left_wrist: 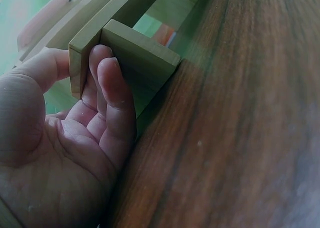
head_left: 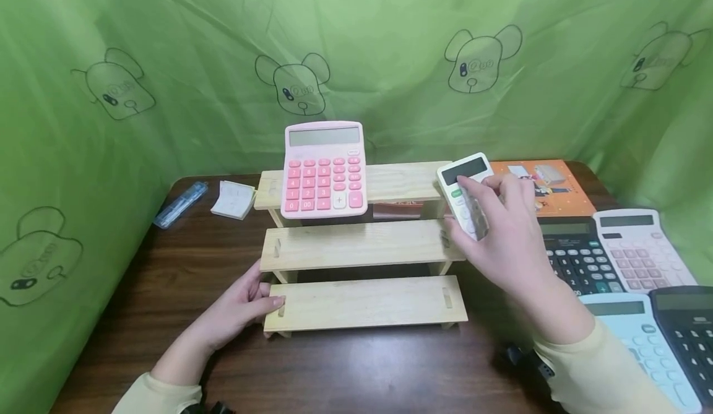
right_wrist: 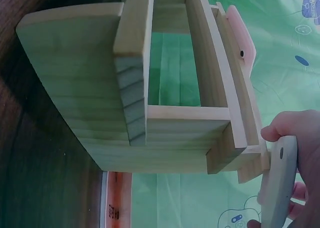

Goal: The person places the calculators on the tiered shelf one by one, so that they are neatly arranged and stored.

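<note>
A three-step wooden shelf (head_left: 362, 302) stands on the table. My left hand (head_left: 236, 309) grips the left end of its lowest step, thumb on top and fingers underneath, as the left wrist view (left_wrist: 75, 123) also shows. My right hand (head_left: 504, 234) holds a small white calculator (head_left: 465, 169) with a dark screen, tilted at the right end of the top step. In the right wrist view the white calculator (right_wrist: 280, 183) is seen edge-on beside the shelf's end; whether it touches the wood I cannot tell. A pink calculator (head_left: 324, 172) stands on the left part of the top step.
Several calculators lie at the right: a black one (head_left: 582, 262), a pale pink one (head_left: 640, 253), a light blue one (head_left: 635, 333) and a dark one (head_left: 691, 327). An orange booklet (head_left: 562, 197) lies behind them. White notepaper (head_left: 234, 199) and a blue packet (head_left: 181, 205) lie at the left.
</note>
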Tool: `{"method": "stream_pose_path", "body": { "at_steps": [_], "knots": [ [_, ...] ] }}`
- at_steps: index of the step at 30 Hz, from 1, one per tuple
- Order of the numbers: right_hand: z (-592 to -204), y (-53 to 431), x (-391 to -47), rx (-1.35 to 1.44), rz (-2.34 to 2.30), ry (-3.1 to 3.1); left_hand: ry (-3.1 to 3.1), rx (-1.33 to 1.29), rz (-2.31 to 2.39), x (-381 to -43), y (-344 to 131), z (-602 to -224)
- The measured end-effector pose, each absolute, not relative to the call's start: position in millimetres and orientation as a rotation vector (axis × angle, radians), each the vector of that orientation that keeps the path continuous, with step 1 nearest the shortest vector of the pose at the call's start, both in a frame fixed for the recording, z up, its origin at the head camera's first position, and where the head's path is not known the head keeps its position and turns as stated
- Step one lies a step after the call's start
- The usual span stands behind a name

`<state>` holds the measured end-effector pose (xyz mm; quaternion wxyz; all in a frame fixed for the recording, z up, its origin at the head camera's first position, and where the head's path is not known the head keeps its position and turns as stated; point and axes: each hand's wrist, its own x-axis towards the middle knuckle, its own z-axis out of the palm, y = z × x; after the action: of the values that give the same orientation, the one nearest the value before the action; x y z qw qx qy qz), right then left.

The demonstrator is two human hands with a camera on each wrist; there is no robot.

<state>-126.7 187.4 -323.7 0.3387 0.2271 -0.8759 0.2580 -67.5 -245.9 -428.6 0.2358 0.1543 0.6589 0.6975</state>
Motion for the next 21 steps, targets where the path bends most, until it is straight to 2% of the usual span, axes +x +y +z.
{"method": "stream_pose_path", "body": {
  "at_steps": [21],
  "knots": [
    [-313.6, 183.9, -116.8, 0.738, 0.537, -2.301, 1.804, 0.427, 1.911, -68.4, -246.4, -429.4]
  ]
}}
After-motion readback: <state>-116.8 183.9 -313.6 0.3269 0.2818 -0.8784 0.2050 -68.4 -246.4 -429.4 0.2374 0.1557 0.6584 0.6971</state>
